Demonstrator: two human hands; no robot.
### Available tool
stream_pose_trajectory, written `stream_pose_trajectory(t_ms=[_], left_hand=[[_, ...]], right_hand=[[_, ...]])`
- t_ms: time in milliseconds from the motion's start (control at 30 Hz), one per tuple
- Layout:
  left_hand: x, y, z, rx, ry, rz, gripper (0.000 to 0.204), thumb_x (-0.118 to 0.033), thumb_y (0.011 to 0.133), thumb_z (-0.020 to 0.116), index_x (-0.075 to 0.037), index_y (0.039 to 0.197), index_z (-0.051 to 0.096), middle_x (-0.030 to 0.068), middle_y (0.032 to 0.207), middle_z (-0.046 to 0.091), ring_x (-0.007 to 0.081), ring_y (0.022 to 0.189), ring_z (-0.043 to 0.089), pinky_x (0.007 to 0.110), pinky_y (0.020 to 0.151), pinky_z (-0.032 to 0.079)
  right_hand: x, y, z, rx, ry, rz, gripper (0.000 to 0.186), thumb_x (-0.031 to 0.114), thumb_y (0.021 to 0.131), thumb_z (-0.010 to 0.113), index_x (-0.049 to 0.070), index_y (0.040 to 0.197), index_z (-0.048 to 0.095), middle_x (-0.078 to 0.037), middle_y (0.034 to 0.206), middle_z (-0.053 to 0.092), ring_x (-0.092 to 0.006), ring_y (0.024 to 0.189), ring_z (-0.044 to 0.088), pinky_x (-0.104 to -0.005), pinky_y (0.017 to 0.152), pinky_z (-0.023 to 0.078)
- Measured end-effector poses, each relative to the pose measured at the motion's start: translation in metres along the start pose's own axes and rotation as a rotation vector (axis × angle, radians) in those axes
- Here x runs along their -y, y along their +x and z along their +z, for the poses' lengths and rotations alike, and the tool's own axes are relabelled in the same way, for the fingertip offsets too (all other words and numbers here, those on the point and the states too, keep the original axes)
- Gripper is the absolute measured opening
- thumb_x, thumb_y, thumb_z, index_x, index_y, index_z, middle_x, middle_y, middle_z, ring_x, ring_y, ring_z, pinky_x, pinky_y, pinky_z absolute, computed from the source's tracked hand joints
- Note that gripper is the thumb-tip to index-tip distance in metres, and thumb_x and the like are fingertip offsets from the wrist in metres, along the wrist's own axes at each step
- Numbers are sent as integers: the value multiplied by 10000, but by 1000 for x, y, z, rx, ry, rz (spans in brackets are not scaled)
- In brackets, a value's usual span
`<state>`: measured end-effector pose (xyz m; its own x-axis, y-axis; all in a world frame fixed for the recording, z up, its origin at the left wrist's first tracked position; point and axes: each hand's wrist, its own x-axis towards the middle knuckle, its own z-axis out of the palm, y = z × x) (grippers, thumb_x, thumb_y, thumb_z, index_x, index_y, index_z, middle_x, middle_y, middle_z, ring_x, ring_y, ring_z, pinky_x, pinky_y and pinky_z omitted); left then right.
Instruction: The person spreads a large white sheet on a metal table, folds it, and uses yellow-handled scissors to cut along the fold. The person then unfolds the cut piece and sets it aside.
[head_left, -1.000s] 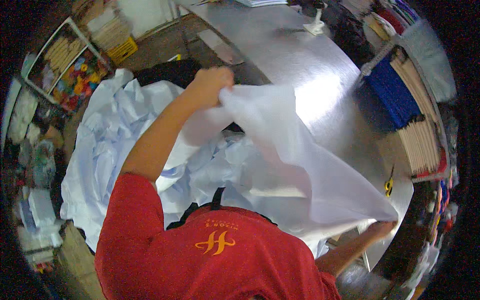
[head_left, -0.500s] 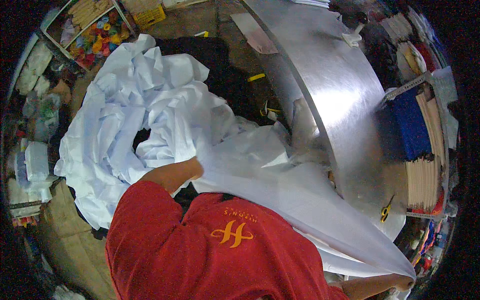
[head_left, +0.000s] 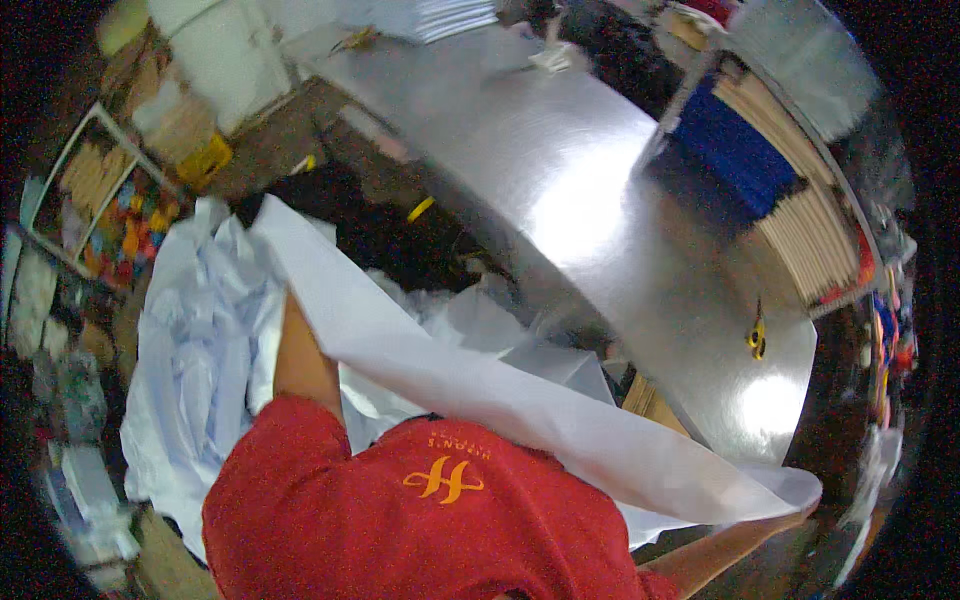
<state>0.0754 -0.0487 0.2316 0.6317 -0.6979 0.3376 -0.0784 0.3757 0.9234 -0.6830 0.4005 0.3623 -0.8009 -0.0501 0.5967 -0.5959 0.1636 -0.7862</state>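
- While a person in a red shirt [head_left: 400, 520] looks down, a long white sheet [head_left: 480, 390] stretches taut across the chest, from upper left to lower right.
- Left hand: hidden behind the sheet's upper end near the forearm [head_left: 300, 360], so whether its fingers pinch or spread cannot be told.
- Right hand [head_left: 800, 508]: barely visible under the sheet's lower right corner, where the cloth bunches; its grip is also too covered to tell.
- Left of the sheet, a crumpled pile of white fabric [head_left: 200, 360] lies heaped.
- Beyond the sheet, a shiny metal table [head_left: 580, 190] curves away, with small yellow scissors [head_left: 757, 338] near its right edge.
- Right of the table, stacked blue and tan material [head_left: 770, 190] sits in shelves.
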Motion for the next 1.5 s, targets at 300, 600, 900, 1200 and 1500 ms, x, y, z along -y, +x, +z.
stream_pose_trajectory(t_ms=[300,600,900,1200,1500], left_hand=[[-398,-170,380,1080,-938,396,283,-43,764,476,-75,1029,571,119,995,599,229,910,563,365,832,413],[-271,-145,265,776,140,1326,528,121,515,470,-95,965,645,82,1088,573,268,1051,510,356,896,379],[-45,-162,34,2207,806,189,470,-96,692,616,-20,1140,496,157,1082,574,263,995,549,362,856,423],[-26,-205,-3,2619,252,-739,507,-225,772,625,-18,1201,452,98,1141,552,157,1017,505,317,893,392],[-5,-175,94,1281,667,355,144,-144,671,604,-59,770,665,132,745,637,226,666,620,319,620,475]], right_hand=[[-49,-63,-6,56,506,337,242,116,812,527,49,1044,514,-59,999,543,-170,924,525,-282,786,436],[-95,-93,-64,-27,404,321,194,84,813,521,43,1002,508,-41,928,535,-146,851,522,-271,729,442],[-142,-62,-112,-279,140,410,300,167,818,542,-25,1046,518,-68,924,557,-162,781,521,-294,713,436],[-188,-28,-156,-409,-679,332,255,258,767,592,47,905,622,-65,872,613,-162,699,580,-302,593,500],[-209,-41,-213,-263,-919,315,290,263,758,594,35,933,635,-102,885,646,-229,805,607,-337,730,471]])
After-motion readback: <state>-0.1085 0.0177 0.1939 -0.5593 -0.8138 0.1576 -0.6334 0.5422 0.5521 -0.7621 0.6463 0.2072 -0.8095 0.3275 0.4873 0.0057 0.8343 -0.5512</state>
